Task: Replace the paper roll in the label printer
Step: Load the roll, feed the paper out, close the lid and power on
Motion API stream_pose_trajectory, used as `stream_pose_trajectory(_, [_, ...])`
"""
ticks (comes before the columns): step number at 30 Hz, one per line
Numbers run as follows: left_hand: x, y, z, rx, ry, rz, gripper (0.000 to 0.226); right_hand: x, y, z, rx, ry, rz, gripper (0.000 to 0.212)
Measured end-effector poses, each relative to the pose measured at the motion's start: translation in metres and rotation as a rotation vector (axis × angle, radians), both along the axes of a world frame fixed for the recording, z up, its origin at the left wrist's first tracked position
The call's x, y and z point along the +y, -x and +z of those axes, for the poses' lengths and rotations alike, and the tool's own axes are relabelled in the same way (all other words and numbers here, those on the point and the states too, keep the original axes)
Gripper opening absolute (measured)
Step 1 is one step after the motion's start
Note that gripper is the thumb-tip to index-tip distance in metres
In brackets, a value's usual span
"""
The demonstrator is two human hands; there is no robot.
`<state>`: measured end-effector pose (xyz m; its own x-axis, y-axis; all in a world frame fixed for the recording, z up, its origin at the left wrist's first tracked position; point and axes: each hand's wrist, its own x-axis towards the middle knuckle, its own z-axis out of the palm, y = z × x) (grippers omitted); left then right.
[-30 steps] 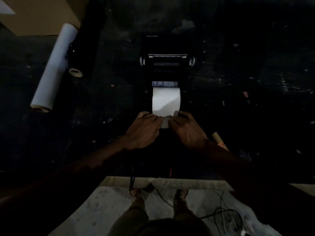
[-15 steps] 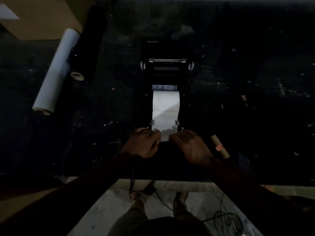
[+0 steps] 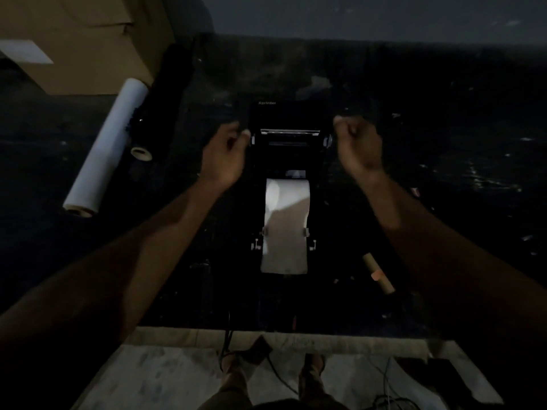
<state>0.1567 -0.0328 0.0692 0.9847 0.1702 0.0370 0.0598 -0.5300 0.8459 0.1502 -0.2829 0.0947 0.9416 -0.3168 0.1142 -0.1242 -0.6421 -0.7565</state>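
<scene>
Bare left hand and right hand, off the paper's front edge a moment ago, now loosely curled at the raised black plastic lid, grip unclear. White paper roll seated in the black label printer, strip fed forward. Probably lid closing next.

Matt black plastic printer, smooth white paper strip, brown cardboard core, scuffed dark tabletop.

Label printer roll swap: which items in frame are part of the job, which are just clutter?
Job:
- label printer, lid open
- paper roll seated, strip pulled toward the person
- left hand and right hand at the lid's sides
- empty cardboard core, probably the old one

Clutter:
- long white roll
- black roll
- cardboard box
- floor cables
</scene>
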Motion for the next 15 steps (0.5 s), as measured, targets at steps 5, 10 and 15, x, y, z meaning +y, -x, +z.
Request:
stream_pose_trajectory(5, [-0.009, -0.029, 0.024, 0.196, 0.025, -0.122, 0.050, 0.012, -0.040, 0.021, 0.201, -0.141, -0.027, 0.059])
stream_pose_trajectory(10, [0.003, 0.008, 0.025, 0.114, -0.011, -0.102, 0.048, 0.006, -0.001, 0.013, 0.081, -0.022, -0.030, 0.063])
stream_pose_trajectory(15, [0.010, 0.070, 0.010, 0.109, -0.012, -0.108, 0.047, 0.000, 0.071, -0.013, 0.003, -0.135, -0.025, 0.047])
